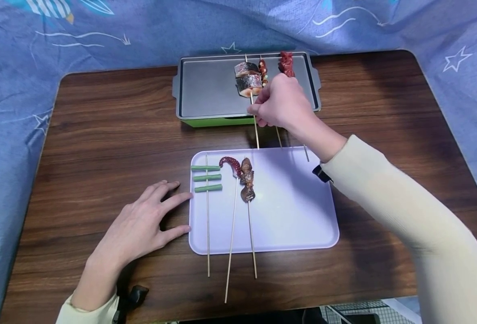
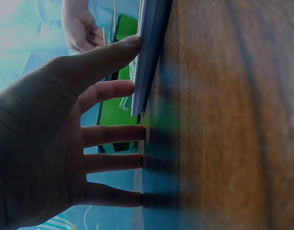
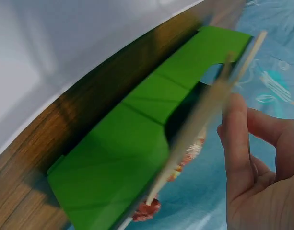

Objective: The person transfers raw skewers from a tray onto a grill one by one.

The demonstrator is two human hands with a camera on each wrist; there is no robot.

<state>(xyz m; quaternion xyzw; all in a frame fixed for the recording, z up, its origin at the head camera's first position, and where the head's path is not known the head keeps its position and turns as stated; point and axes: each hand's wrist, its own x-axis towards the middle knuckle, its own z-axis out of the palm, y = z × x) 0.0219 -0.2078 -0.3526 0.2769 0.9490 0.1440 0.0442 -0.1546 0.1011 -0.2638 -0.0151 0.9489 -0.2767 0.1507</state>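
Observation:
My right hand (image 1: 283, 101) is over the front of the grill pan (image 1: 207, 85), its thumb and fingertips pinching the stick of a fish skewer (image 1: 248, 83). Two chunks of silver-skinned fish on that stick lie on the pan. Just right of them is a skewer of small red and pale pieces (image 1: 263, 69), and a red meat skewer (image 1: 286, 63) lies beyond the hand, partly hidden. With fingers spread, my left hand (image 1: 137, 225) rests on the table, thumb and index fingertip touching the left edge of the lilac tray (image 1: 295, 216).
On the tray's left half lie a green bean skewer (image 1: 207, 177), a red octopus tentacle skewer (image 1: 231, 164) and a brown meat skewer (image 1: 247, 180), sticks jutting over the front edge. The pan sits on a green base (image 3: 123, 148). Blue patterned cloth (image 1: 149, 31) hangs behind the table.

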